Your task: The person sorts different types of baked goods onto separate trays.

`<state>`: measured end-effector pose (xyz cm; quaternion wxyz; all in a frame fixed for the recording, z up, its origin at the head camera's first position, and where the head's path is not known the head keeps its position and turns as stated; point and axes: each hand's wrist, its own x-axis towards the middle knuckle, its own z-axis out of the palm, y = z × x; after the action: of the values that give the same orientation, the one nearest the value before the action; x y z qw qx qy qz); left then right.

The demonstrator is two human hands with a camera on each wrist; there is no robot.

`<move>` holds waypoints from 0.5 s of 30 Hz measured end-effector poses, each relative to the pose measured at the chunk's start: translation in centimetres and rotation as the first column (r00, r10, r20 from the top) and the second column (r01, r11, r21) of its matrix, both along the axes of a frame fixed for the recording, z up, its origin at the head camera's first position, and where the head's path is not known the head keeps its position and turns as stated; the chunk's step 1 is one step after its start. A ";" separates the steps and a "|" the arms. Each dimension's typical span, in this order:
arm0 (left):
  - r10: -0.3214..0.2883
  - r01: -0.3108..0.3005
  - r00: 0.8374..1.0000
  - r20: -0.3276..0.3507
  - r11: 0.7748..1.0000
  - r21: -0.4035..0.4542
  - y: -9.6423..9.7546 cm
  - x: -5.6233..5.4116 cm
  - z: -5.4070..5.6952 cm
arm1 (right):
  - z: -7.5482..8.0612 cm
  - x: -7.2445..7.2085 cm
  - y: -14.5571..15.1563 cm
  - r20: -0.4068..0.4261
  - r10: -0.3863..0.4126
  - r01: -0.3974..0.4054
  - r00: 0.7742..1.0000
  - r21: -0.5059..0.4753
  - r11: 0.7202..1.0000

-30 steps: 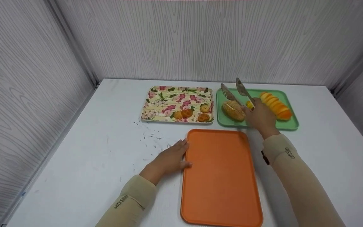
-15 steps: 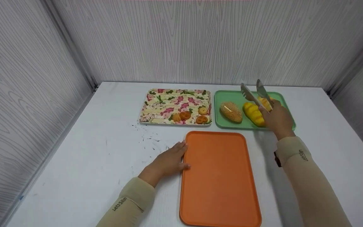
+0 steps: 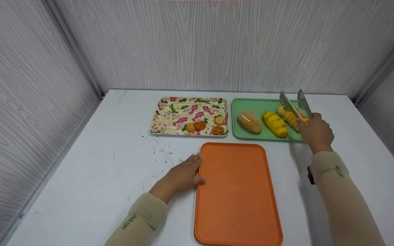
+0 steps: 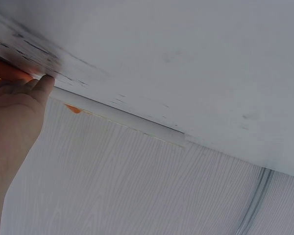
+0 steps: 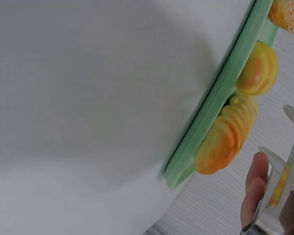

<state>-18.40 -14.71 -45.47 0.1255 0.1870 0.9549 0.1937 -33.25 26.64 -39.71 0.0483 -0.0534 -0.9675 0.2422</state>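
Observation:
My right hand point(image 3: 318, 134) grips metal tongs point(image 3: 304, 108), their two arms spread apart over the right side of the green tray point(image 3: 248, 103). Below them lies a ridged orange-yellow bread roll point(image 5: 228, 137), partly covered by the tongs and hand in the head view. Beside it on the tray are a yellow ridged bread point(image 3: 274, 124) and a sesame-topped bun point(image 3: 249, 122). At the orange tray point(image 3: 236, 194), my left hand point(image 3: 181, 175) rests along the left edge, fingers extended and thumb over the rim.
A flower-patterned tray point(image 3: 169, 116) stands left of the green one and carries several small cookies point(image 3: 199, 125). All the trays lie on a white table point(image 3: 97, 171) with dark marks left of the orange tray. Wood-grain panels point(image 3: 197, 44) rise behind and at both sides.
My right hand has carried the tongs rightward, from beside the sesame bun to above the orange-yellow roll, uncovering the yellow bread. My left hand stays at the orange tray's edge.

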 end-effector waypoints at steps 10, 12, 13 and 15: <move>-0.011 0.011 1.000 0.003 1.000 -0.007 0.1 0.0 0.2 | -0.6 0.9 2.5 0.015 -0.057 0.057 0.998 -0.053 0.997; -0.007 0.007 1.000 0.010 1.000 -0.005 0.1 0.0 0.2 | -0.7 1.1 3.0 0.027 -0.072 0.073 0.997 -0.062 0.995; -0.005 0.005 1.000 0.014 1.000 -0.002 0.1 0.0 0.3 | -0.7 1.2 3.2 0.034 -0.081 0.083 0.996 -0.065 0.994; -0.002 0.002 1.000 0.017 1.000 0.007 0.2 0.0 0.3 | -0.7 1.4 3.6 0.044 -0.101 0.103 0.994 -0.064 0.993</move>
<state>-18.37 -14.55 -45.17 0.1333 0.1867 0.9529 0.1986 -31.89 30.21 -40.43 0.0391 -0.1092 -0.9558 0.2702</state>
